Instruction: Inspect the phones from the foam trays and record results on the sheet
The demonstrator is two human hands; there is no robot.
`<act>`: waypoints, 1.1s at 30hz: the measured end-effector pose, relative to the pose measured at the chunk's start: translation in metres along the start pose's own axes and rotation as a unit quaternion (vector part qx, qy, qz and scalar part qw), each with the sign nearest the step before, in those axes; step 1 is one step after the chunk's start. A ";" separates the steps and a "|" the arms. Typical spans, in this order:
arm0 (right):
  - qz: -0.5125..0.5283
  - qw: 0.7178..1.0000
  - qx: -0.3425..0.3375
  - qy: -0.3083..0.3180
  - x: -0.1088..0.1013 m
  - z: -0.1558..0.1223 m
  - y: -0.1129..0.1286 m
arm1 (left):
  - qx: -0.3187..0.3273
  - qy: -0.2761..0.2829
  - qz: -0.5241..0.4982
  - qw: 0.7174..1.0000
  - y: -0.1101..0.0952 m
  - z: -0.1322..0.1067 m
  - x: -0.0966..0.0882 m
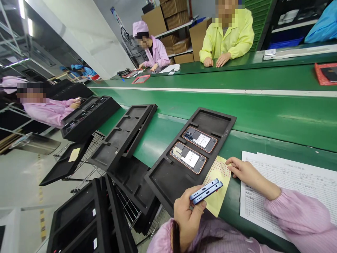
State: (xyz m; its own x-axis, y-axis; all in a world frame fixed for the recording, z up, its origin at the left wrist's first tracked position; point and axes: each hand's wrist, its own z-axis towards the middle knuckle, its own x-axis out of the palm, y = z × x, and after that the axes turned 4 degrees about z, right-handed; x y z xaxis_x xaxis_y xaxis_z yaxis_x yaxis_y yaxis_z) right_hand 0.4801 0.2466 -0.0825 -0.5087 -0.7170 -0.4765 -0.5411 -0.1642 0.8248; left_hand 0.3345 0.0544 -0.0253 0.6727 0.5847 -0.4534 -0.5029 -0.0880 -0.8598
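Left hand [186,215] — two blue phones [206,191]

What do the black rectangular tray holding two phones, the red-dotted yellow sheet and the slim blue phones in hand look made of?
Black rectangular tray: probably foam or plastic; matte, thick walls.
Red-dotted yellow sheet: likely paper; thin, dull.
Slim blue phones: metal or painted plastic frames, unclear which; smooth edges catch light.
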 end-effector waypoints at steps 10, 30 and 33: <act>-0.020 0.997 -0.058 -0.043 -0.001 -0.003 0.002 | -0.031 0.035 0.000 0.999 0.007 -0.005 0.003; -0.089 0.874 -0.333 0.342 -0.049 -0.032 0.125 | 0.049 0.133 0.039 0.989 -0.009 0.009 -0.002; -0.093 0.874 -0.348 0.325 -0.049 -0.032 0.126 | 0.036 0.135 0.034 0.990 -0.010 0.010 -0.002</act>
State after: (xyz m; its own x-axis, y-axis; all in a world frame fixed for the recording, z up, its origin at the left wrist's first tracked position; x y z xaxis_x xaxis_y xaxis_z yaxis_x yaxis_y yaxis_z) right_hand 0.4587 0.2395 0.0545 0.1562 -0.8303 -0.5349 0.0790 -0.5294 0.8447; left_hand 0.3329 0.0617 -0.0131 0.7519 0.3419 -0.5637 -0.5825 -0.0560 -0.8109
